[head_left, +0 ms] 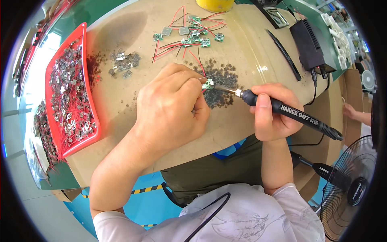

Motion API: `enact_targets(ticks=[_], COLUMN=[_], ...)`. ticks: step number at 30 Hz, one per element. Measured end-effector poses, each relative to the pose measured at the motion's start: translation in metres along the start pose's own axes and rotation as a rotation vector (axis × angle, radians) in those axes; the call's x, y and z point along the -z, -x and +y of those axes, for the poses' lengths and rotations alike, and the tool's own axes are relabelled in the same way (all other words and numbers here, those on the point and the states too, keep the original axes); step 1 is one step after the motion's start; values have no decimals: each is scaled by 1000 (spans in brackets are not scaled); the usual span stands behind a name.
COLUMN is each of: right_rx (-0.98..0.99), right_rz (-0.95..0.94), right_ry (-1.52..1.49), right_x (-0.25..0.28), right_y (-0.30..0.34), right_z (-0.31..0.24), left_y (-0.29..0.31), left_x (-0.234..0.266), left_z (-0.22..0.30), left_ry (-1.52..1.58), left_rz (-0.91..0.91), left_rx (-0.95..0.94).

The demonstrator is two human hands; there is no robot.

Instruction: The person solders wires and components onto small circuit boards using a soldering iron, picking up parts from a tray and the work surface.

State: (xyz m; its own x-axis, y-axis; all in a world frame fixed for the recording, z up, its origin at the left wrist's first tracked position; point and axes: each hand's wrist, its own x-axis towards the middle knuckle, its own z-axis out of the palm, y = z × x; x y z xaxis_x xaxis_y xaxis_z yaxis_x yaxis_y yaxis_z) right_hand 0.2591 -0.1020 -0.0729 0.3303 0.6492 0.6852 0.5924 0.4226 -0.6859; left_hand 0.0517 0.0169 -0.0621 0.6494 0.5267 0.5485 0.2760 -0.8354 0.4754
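My right hand (278, 115) is wrapped round the black handle of a soldering iron (306, 117). The iron's metal tip points left, at or very close to the edge of a small green circuit board (208, 84). Beside that board my left hand (169, 105) is closed, fingertips bunched at its left side. A thin silvery strand, looking like solder wire (209, 76), runs out from those fingers over the board. Red wires show around the board too. How far the left fingers also grip the board is hidden. Beneath lies a dark scorched patch (221, 99) on the brown work surface.
A red tray (98, 125) full of small metal parts and red wires stands at the left. Wired green boards (195, 40) lie at the back, near a yellow container (215, 5). At right are a black power unit (308, 44), black tweezers (284, 54) and a fan (350, 185).
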Motion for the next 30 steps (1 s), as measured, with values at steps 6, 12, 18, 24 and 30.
enact_targets(ticks=[6,12,18,24,30], right_rx=[14,-1,-2,8,7], right_rz=[-6,-27,-18,-27,-29], right_ry=[15,38,48,47,41], right_x=[-1,-1,-2,-2,-2], right_y=[-2,-1,-2,-2,-2], right_z=[0,-1,1,2,2], left_y=[0,1,0,0,0], left_x=[-2,-3,-3,-5,-5], left_z=[1,1,3,2,3], left_ry=[-18,-32,-41,-52,-61], left_rz=[10,21,17,26,31], left_rx=[-8,-11,4,-5,-7])
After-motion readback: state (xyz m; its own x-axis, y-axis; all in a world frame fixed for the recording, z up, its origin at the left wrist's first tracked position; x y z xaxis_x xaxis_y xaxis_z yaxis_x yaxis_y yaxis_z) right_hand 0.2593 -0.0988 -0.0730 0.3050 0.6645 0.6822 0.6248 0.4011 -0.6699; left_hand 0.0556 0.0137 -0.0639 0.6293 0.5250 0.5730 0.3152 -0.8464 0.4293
